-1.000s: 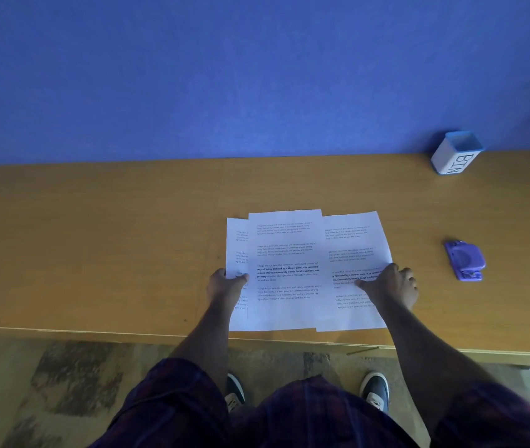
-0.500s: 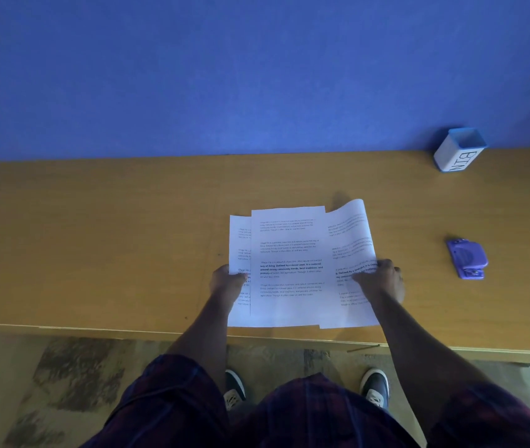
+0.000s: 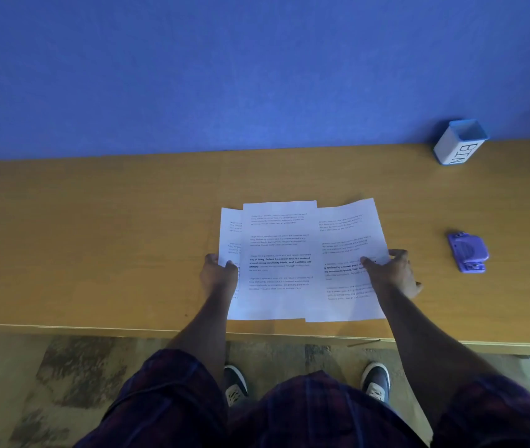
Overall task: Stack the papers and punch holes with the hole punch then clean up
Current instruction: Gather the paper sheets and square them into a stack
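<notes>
White papers (image 3: 279,260) fanned near desk (image 3: 95,237) front edge, left hand (image 3: 220,274) pinching left edge, right hand (image 3: 393,273) pinching right edge

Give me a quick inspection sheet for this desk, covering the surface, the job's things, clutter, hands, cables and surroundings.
Surface: wooden desk, lit unevenly.
Job's things: three printed sheets overlapping, fanned sideways, not squared; purple hole punch lying apart to their right, untouched.
Clutter: white and blue cup marked BIN at the back right.
Hands: left hand pinches the left sheet's edge; right hand pinches the right sheet's edge.
Cables: nothing seen.
Surroundings: blue wall behind the desk; patterned floor and the person's shoes below.
</notes>
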`<state>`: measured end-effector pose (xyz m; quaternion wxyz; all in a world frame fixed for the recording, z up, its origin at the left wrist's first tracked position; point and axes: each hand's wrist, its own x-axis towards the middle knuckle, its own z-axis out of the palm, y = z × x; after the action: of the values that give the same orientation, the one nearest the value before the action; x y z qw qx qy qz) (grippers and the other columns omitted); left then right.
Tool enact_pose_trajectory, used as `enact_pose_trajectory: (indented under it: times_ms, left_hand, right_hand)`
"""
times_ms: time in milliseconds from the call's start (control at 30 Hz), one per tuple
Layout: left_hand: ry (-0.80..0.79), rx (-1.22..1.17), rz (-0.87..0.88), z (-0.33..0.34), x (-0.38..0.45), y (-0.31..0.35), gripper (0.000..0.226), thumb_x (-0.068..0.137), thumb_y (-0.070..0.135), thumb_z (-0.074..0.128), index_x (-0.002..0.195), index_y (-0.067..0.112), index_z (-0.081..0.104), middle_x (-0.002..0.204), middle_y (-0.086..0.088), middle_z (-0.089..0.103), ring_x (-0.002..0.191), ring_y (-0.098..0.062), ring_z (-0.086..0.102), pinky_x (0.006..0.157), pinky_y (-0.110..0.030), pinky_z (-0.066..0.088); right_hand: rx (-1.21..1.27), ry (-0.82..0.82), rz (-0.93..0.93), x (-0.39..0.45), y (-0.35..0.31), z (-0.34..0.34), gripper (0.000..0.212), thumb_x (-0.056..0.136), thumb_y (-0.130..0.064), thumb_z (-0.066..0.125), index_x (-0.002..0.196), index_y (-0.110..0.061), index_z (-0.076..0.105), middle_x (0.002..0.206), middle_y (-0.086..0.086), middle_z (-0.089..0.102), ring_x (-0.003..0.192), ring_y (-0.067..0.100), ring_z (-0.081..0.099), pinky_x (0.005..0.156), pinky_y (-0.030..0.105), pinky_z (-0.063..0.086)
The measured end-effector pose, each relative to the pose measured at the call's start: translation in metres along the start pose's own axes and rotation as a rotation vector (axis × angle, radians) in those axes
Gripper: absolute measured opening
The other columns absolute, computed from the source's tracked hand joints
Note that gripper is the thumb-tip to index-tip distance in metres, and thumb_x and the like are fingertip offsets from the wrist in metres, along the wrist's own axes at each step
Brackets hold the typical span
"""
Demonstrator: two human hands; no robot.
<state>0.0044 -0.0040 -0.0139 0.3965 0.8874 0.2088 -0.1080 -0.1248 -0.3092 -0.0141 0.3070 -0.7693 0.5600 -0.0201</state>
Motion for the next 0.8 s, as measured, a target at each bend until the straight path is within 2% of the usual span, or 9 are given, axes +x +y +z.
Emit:
enact_pose_trajectory:
  times_ms: [67, 133, 200, 300, 400, 500, 600, 733, 800]
  left_hand:
    - [0.001, 0.014, 0.018, -0.001, 0.001, -0.001, 0.030, 0.091, 0.019, 0.057, 0.121, 0.016, 0.063, 0.107, -0.004, 0.070, 0.065, -0.011, 0.055, 0.047, -0.018, 0.033]
    - [-0.002, 0.013, 0.024, -0.001, 0.001, -0.001, 0.029, 0.089, 0.013, 0.054, 0.113, 0.019, 0.068, 0.101, -0.002, 0.072, 0.062, -0.004, 0.051, 0.046, -0.017, 0.034]
    - [-0.018, 0.005, 0.023, -0.002, 0.000, 0.000, 0.039, 0.084, 0.007, 0.048, 0.110, 0.025, 0.071, 0.091, 0.001, 0.073, 0.059, -0.006, 0.054, 0.046, -0.017, 0.036]
    - [-0.064, -0.001, 0.006, -0.005, 0.000, 0.001, 0.052, 0.078, 0.001, 0.041, 0.105, 0.031, 0.073, 0.076, 0.007, 0.069, 0.057, -0.018, 0.057, 0.049, -0.019, 0.042]
    - [-0.080, -0.036, -0.045, -0.008, 0.001, 0.001, 0.041, 0.075, -0.001, 0.040, 0.083, 0.024, 0.072, 0.074, 0.004, 0.070, 0.064, -0.024, 0.057, 0.054, -0.022, 0.044]
    - [-0.097, -0.102, -0.109, -0.011, 0.002, -0.001, 0.035, 0.076, -0.002, 0.040, 0.071, 0.021, 0.067, 0.069, 0.006, 0.064, 0.062, -0.020, 0.055, 0.050, -0.018, 0.040]
    - [-0.110, -0.178, -0.169, -0.012, 0.004, -0.004, 0.034, 0.080, -0.003, 0.045, 0.069, 0.021, 0.067, 0.069, 0.008, 0.062, 0.055, -0.013, 0.052, 0.045, -0.014, 0.039]
    - [-0.107, -0.313, -0.213, -0.010, 0.006, -0.007, 0.032, 0.086, -0.008, 0.056, 0.080, 0.021, 0.068, 0.071, 0.002, 0.063, 0.055, -0.011, 0.052, 0.051, -0.018, 0.043]
    - [-0.094, -0.373, -0.235, -0.011, 0.009, -0.008, 0.030, 0.087, -0.009, 0.058, 0.089, 0.018, 0.070, 0.074, -0.001, 0.063, 0.060, -0.015, 0.054, 0.061, -0.024, 0.046]
  right_hand:
    - [0.033, 0.001, 0.010, 0.002, 0.002, 0.002, 0.050, 0.082, -0.047, 0.069, 0.123, -0.023, 0.051, 0.123, 0.006, 0.068, 0.110, 0.029, 0.065, 0.097, 0.044, 0.035]
    - [0.078, -0.016, 0.015, 0.004, 0.004, 0.004, 0.039, 0.088, -0.037, 0.062, 0.123, -0.021, 0.054, 0.120, 0.010, 0.070, 0.108, 0.034, 0.065, 0.097, 0.044, 0.043]
    - [0.119, -0.036, 0.016, 0.004, 0.004, 0.005, 0.034, 0.090, -0.025, 0.056, 0.123, -0.018, 0.057, 0.117, 0.013, 0.070, 0.105, 0.038, 0.065, 0.090, 0.044, 0.051]
    - [0.158, -0.064, -0.021, 0.004, 0.003, 0.006, 0.034, 0.089, -0.015, 0.051, 0.121, -0.015, 0.062, 0.114, 0.016, 0.071, 0.101, 0.040, 0.064, 0.083, 0.042, 0.052]
    - [0.181, -0.075, -0.043, 0.003, 0.002, 0.008, 0.034, 0.088, -0.012, 0.048, 0.119, -0.015, 0.064, 0.111, 0.015, 0.071, 0.099, 0.040, 0.064, 0.081, 0.041, 0.052]
    - [0.161, -0.073, -0.024, 0.005, 0.004, 0.006, 0.035, 0.089, -0.012, 0.049, 0.122, -0.016, 0.063, 0.112, 0.015, 0.071, 0.100, 0.040, 0.064, 0.080, 0.039, 0.050]
    - [0.133, -0.075, -0.006, 0.008, 0.008, 0.004, 0.036, 0.090, -0.013, 0.050, 0.124, -0.018, 0.062, 0.113, 0.015, 0.071, 0.101, 0.040, 0.064, 0.082, 0.041, 0.052]
    - [0.124, -0.082, -0.001, 0.010, 0.015, 0.003, 0.036, 0.089, -0.013, 0.050, 0.122, -0.019, 0.062, 0.113, 0.016, 0.070, 0.102, 0.041, 0.063, 0.084, 0.042, 0.053]
    - [0.128, -0.077, -0.002, 0.011, 0.018, 0.002, 0.036, 0.089, -0.013, 0.050, 0.123, -0.019, 0.062, 0.114, 0.017, 0.070, 0.102, 0.041, 0.063, 0.085, 0.043, 0.053]
